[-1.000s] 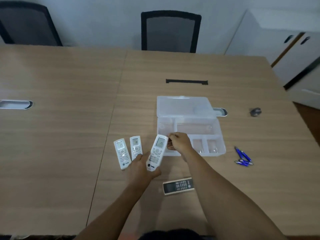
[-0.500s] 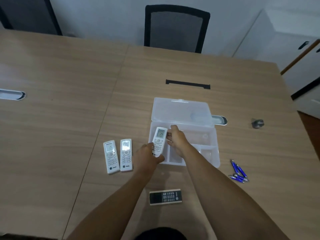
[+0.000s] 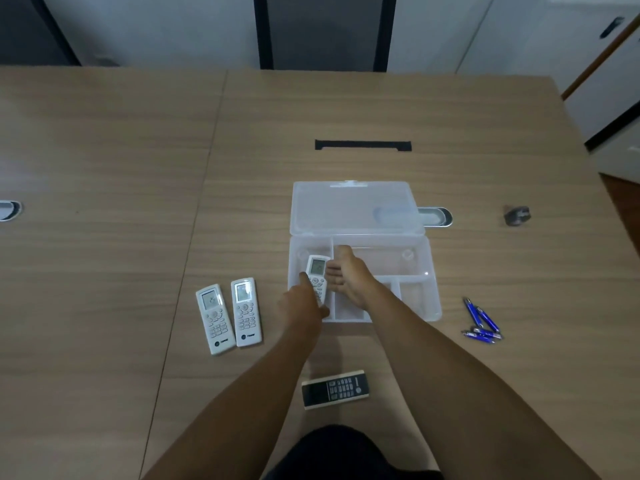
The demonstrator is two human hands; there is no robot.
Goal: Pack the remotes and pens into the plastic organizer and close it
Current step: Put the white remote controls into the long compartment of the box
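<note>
Flanking the organizer (image 3: 429, 271): 2 white remotes (image 3: 228, 315), blue pens (image 3: 481, 322); both hands (image 3: 346, 275) grip 1 remote (image 3: 317, 277).

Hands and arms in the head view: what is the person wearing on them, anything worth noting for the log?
Nothing visible. Both forearms are bare from the bottom edge of the frame to the wrists, with no sleeves in view. The left hand and right hand are ungloved, and no watch, bracelet or ring shows on the parts that can be seen. Below the arms there is only a dark shape, too unclear to identify.
</note>
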